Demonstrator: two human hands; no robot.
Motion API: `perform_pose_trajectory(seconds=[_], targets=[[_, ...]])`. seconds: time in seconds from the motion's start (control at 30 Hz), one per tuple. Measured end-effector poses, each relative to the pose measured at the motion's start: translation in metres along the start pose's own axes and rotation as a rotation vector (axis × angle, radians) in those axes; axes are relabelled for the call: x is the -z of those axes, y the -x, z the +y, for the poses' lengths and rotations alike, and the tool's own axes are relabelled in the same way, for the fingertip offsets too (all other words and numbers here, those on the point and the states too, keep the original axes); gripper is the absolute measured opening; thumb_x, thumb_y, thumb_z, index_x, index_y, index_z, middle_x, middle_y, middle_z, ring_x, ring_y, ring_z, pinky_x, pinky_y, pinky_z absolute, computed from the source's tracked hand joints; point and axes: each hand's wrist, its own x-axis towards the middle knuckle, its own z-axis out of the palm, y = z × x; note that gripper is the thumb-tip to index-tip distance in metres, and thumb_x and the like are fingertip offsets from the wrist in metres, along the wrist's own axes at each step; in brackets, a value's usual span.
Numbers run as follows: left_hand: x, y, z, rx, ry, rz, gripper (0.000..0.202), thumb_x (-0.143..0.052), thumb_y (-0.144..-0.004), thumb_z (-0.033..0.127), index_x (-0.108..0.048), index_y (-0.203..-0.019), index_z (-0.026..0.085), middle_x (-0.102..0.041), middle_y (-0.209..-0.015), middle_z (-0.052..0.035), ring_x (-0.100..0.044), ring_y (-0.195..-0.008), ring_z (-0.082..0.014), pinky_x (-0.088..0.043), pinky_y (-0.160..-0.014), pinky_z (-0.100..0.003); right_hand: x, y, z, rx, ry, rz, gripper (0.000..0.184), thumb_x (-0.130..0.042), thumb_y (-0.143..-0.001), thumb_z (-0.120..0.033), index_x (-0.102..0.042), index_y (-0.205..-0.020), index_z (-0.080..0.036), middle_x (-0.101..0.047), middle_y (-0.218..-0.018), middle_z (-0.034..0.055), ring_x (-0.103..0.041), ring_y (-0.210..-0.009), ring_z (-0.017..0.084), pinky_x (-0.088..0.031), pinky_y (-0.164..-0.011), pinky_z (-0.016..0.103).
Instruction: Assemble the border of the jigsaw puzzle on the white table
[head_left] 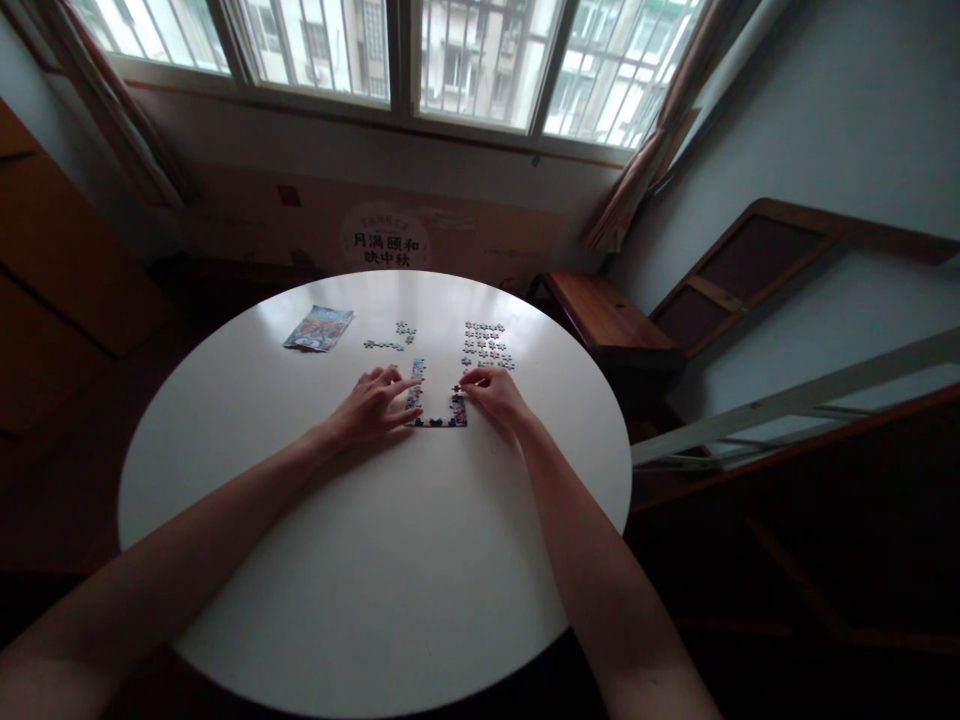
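A partly joined jigsaw frame (437,423) lies on the round white table (390,560), with a bottom row and two sides rising from it. My left hand (379,395) rests at its left side, fingers spread, fingertips touching the joined pieces. On the other side, my right hand (495,392) pinches a small dark puzzle piece (457,389) at the top of the right edge. Just beyond that hand, loose puzzle pieces (485,340) are laid out in rows. More pieces (386,345) lie in a short chain and a small cluster farther back, left of the frame.
A colourful picture packet (319,329) lies at the table's back left. Beyond the right edge stands a wooden stool (600,315). A printed cardboard panel (450,215) is below the barred windows (480,60), and an orange cabinet (60,270) is at left.
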Motion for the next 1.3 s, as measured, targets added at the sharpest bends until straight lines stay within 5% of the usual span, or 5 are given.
perform_pose_trajectory(seconds=[0.3,1.3], targets=[[0.0045,-0.0001,0.0037,-0.047,0.036,-0.046,0.048,-0.054,-0.088,0.053,-0.066,-0.118,0.018,-0.061,-0.079,-0.0047,-0.054,-0.069,-0.0156,-0.042,-0.071,-0.029,-0.0025,0.0018,-0.0027,0.007,-0.001,-0.001,0.013,-0.065,-0.074,-0.010,-0.075,-0.082,-0.014,-0.072,-0.076,0.0044,-0.058,-0.064,0.011,-0.045,-0.064,0.022],[0.0019,-0.0004,0.0013,-0.075,0.046,-0.015,0.046,-0.055,-0.088,0.051,-0.067,-0.116,0.018,-0.059,-0.076,-0.0037,-0.050,-0.064,-0.0140,-0.039,-0.067,-0.027,-0.0011,0.0024,-0.0055,0.006,0.158,0.005,0.010,-0.067,-0.074,-0.013,-0.074,-0.081,-0.015,-0.071,-0.076,0.0040,-0.061,-0.070,0.013,-0.046,-0.067,0.024]])
